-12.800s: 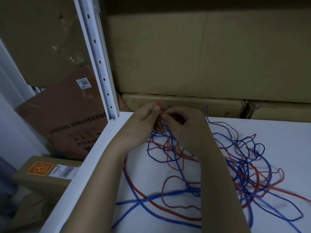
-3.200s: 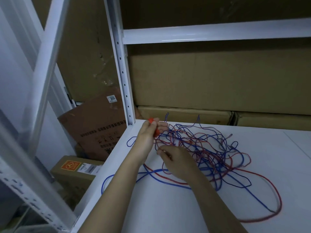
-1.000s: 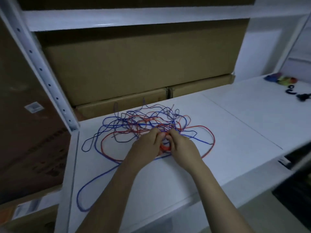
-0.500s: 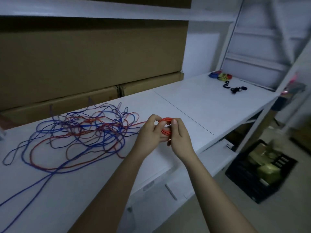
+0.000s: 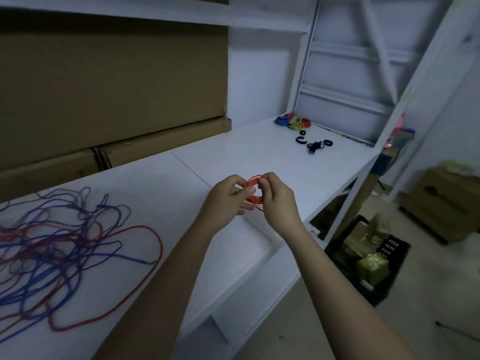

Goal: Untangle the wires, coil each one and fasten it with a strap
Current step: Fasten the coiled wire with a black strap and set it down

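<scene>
Both hands pinch the small red coil (image 5: 254,189) above the white shelf (image 5: 233,157): left hand (image 5: 227,201) at its 9 o'clock, right hand (image 5: 276,201) at 3 o'clock. Compared with half a second ago, the tangled wires (image 5: 59,250) lie farther toward 8 o'clock, and the black straps (image 5: 314,144) at 1 o'clock look nearer.

A storeroom or warehouse is suggested: white metal racking (image 5: 309,55) is stacked with large cardboard cartons (image 5: 111,81) along the back edge of the shelf (image 5: 233,162), and a black crate (image 5: 368,258) of packaged goods is set on the concrete floor.
</scene>
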A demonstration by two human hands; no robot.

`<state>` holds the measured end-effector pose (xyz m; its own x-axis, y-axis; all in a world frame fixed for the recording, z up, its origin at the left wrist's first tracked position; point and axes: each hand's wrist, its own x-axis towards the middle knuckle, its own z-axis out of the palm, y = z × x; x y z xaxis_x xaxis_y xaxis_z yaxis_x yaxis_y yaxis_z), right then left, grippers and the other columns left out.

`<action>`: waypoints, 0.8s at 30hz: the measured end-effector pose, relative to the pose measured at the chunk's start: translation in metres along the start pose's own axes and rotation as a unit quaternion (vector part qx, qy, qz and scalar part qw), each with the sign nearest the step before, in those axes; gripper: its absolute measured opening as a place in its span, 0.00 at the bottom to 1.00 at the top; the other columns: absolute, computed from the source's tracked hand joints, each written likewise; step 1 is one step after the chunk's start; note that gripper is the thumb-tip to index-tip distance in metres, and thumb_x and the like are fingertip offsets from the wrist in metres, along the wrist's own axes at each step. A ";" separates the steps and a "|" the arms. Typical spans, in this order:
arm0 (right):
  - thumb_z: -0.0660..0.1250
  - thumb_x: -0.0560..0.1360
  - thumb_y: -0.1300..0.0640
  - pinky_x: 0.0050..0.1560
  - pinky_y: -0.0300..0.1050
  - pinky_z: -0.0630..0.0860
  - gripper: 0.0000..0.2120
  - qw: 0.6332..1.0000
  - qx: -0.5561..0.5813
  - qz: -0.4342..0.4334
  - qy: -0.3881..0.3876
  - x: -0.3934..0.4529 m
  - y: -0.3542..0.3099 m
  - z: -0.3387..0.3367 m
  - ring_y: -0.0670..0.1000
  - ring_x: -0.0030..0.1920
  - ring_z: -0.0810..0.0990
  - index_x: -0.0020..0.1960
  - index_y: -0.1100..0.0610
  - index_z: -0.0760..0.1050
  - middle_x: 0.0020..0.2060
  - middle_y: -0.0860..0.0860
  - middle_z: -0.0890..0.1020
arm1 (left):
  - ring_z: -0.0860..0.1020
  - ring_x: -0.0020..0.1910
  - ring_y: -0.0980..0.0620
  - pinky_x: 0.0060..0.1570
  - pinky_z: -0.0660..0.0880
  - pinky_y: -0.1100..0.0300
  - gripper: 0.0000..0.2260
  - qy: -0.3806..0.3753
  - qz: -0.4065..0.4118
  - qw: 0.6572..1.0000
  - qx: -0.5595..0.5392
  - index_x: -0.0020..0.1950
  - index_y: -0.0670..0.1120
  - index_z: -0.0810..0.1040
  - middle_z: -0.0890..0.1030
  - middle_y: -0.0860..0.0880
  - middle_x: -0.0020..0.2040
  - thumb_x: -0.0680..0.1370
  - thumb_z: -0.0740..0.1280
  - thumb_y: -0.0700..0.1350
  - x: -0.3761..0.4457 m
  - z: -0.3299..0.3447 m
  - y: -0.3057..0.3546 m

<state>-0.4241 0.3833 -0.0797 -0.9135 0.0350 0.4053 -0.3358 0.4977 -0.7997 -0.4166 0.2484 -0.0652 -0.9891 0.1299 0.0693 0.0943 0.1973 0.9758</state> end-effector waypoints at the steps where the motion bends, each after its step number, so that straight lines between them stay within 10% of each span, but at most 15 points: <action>1: 0.55 0.83 0.58 0.34 0.30 0.67 0.11 1.000 0.001 -0.001 -0.018 0.015 0.008 -0.006 0.42 0.34 0.73 0.45 0.56 0.73 0.35 0.45 0.75 | 0.84 0.39 0.51 0.38 0.78 0.64 0.03 -0.005 0.002 1.000 0.008 0.47 0.45 0.76 0.84 0.45 0.43 0.79 0.67 0.44 0.017 0.002 0.003; 14: 0.49 0.83 0.48 0.37 0.47 0.73 0.16 0.996 0.047 0.075 -0.002 0.154 0.137 -0.075 0.47 0.33 0.75 0.43 0.50 0.70 0.33 0.48 0.77 | 0.84 0.37 0.53 0.36 0.78 0.67 0.02 0.059 -0.021 0.995 -0.078 0.45 0.40 0.79 0.84 0.44 0.40 0.76 0.70 0.38 0.191 0.126 0.015; 24: 0.51 0.83 0.50 0.36 0.41 0.69 0.16 0.993 0.079 0.082 -0.037 0.264 0.241 -0.142 0.44 0.34 0.74 0.41 0.54 0.70 0.34 0.48 0.76 | 0.84 0.38 0.53 0.37 0.78 0.68 0.03 0.143 -0.109 0.954 -0.240 0.45 0.38 0.77 0.84 0.43 0.40 0.76 0.70 0.36 0.295 0.241 0.018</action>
<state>-0.7137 0.6360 -0.1025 -0.9715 0.0377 0.2341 -0.2068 0.3480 -0.9144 -0.6791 0.5239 -0.0774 -0.9761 -0.1477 -0.1596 -0.1122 -0.2867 0.9514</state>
